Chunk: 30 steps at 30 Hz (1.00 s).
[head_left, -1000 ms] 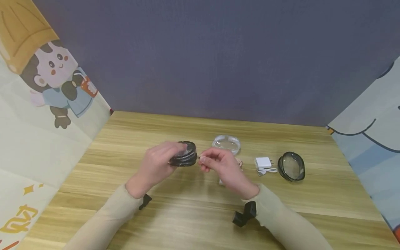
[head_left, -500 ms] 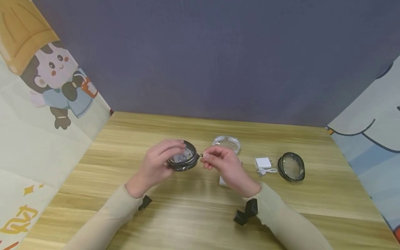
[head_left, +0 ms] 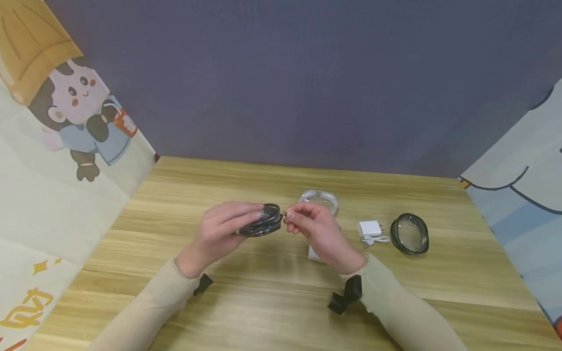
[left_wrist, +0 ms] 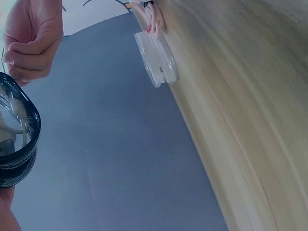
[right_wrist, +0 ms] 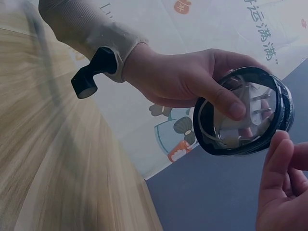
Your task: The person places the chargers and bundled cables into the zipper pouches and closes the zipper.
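My left hand [head_left: 219,234] holds a small clear zip pouch [head_left: 269,222] with black trim above the table, fingers on top and thumb out of sight in the head view. Through its clear side in the right wrist view show a white plug charger [right_wrist: 254,107] and a pale cable. At the pouch's right end, my right hand [head_left: 322,236] pinches a tiny part that looks like the zipper pull [head_left: 284,215]. The fingertips cover most of it. How far the zip is closed cannot be made out.
Behind my right hand lies a clear pouch [head_left: 331,200] with whitish trim. To the right are a white charger [head_left: 370,228], a white cable [head_left: 374,240] and another black-trimmed clear pouch [head_left: 411,235]. A white item [head_left: 313,254] is partly hidden. The left wrist view shows a pink cable [left_wrist: 153,20].
The pouch has shifted slightly right. Its clear face tipped toward the head camera half a second ago and now stands more edge-on. My right hand moved a little right, still pinching.
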Motion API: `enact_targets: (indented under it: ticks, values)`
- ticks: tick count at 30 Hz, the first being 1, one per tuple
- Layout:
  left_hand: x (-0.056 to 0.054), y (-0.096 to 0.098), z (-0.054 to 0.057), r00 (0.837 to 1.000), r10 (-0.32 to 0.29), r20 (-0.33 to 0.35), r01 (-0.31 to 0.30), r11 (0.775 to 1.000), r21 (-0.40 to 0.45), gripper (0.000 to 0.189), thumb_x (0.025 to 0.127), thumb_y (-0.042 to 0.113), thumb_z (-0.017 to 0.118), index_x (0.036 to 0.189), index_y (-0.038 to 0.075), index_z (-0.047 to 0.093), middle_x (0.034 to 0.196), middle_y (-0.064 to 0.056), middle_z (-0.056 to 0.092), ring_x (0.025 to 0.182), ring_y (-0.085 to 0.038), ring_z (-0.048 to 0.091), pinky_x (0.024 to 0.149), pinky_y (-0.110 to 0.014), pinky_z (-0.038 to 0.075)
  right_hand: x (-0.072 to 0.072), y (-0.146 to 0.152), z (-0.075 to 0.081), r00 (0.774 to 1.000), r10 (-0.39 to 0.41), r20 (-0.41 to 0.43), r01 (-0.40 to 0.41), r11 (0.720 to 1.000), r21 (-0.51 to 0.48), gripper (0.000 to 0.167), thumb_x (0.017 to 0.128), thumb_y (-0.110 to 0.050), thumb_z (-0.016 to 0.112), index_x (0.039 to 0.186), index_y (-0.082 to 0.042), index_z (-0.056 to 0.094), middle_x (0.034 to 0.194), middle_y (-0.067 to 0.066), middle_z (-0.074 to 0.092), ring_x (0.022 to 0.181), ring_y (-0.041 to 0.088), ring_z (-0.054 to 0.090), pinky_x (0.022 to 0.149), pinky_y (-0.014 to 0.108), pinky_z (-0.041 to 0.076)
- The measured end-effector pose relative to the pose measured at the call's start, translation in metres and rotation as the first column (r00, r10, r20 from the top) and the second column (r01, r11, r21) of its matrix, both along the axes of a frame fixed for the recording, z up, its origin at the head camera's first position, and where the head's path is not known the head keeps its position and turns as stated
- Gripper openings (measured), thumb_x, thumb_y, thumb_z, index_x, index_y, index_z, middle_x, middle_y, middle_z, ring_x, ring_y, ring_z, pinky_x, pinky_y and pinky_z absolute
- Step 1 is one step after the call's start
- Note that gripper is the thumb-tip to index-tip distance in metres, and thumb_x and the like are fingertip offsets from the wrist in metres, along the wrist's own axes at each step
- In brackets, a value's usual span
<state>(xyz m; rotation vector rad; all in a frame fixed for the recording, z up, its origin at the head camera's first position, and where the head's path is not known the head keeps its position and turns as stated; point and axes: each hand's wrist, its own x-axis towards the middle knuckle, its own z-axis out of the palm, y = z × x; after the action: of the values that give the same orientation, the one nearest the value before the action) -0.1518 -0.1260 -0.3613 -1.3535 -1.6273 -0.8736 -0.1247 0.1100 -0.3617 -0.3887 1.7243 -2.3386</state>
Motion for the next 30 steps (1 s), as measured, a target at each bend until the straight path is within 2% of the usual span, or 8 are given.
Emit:
enact_targets:
  ticks: [3, 7, 11, 16, 20, 30]
  values:
    - [0.0011, -0.0002, 0.0029, 0.998, 0.032, -0.056, -0.034, 0.999, -0.027, 0.017, 0.095, 0.011, 0.067, 0.11, 0.003, 0.07, 0.107, -0.014, 0.073, 0.087, -0.029, 0.072, 0.076, -0.037, 0.06, 0.0005, 0.001, -0.0001, 1.0, -0.007, 0.001, 0.007, 1.0, 0.004, 0.008, 0.095, 0.005, 0.058, 0.094, 0.001, 0.065, 0.081, 0.006, 0.067, 0.07, 0.009, 0.061, 0.065, 0.019, 0.054]
    - [0.0023, -0.0014, 0.0056, 0.995, 0.058, -0.084, -0.063, 0.996, -0.056, 0.017, 0.095, 0.01, 0.067, 0.11, 0.005, 0.07, 0.107, -0.011, 0.073, 0.087, -0.026, 0.072, 0.074, -0.038, 0.06, 0.0015, 0.0028, -0.0001, 1.0, -0.008, -0.005, 0.008, 1.0, 0.01, 0.006, 0.094, 0.005, 0.059, 0.096, 0.005, 0.065, 0.082, 0.005, 0.068, 0.07, 0.01, 0.062, 0.065, 0.02, 0.054]
    - [0.002, -0.0026, 0.0056, 0.996, 0.062, -0.066, -0.067, 0.995, -0.071, 0.016, 0.095, 0.011, 0.067, 0.11, 0.005, 0.071, 0.107, -0.011, 0.073, 0.087, -0.026, 0.072, 0.075, -0.038, 0.06, 0.0023, 0.0048, -0.0007, 1.0, 0.002, -0.014, -0.002, 1.0, 0.016, 0.006, 0.094, 0.005, 0.059, 0.097, 0.009, 0.063, 0.083, 0.006, 0.068, 0.07, 0.01, 0.062, 0.066, 0.02, 0.055]
    - [0.002, -0.0036, 0.0036, 0.997, 0.078, -0.028, -0.08, 0.993, -0.092, 0.017, 0.097, 0.013, 0.065, 0.11, 0.003, 0.072, 0.108, -0.011, 0.073, 0.087, -0.026, 0.073, 0.077, -0.037, 0.06, 0.0033, 0.0059, 0.0009, 1.0, 0.008, -0.012, -0.008, 1.0, 0.014, 0.006, 0.094, 0.006, 0.059, 0.097, 0.005, 0.065, 0.084, 0.006, 0.068, 0.07, 0.01, 0.062, 0.065, 0.02, 0.055]
    - [0.0021, -0.0041, 0.002, 0.995, 0.098, -0.003, -0.098, 0.99, -0.105, 0.019, 0.098, 0.014, 0.065, 0.112, 0.003, 0.072, 0.108, -0.01, 0.073, 0.086, -0.024, 0.073, 0.076, -0.036, 0.06, 0.0041, 0.0055, 0.0034, 1.0, 0.003, -0.016, -0.003, 1.0, 0.013, 0.007, 0.094, 0.005, 0.059, 0.098, 0.007, 0.064, 0.083, 0.005, 0.069, 0.07, 0.01, 0.062, 0.065, 0.019, 0.055]
    - [0.001, -0.0052, -0.0022, 0.991, 0.135, 0.014, -0.131, 0.979, -0.157, 0.02, 0.098, 0.016, 0.064, 0.114, 0.006, 0.073, 0.11, -0.008, 0.073, 0.087, -0.023, 0.073, 0.078, -0.035, 0.06, 0.0052, 0.0049, 0.0046, 0.999, 0.002, -0.034, -0.001, 1.0, 0.013, 0.01, 0.093, 0.006, 0.059, 0.099, 0.014, 0.062, 0.082, 0.005, 0.069, 0.068, 0.01, 0.062, 0.063, 0.019, 0.054]
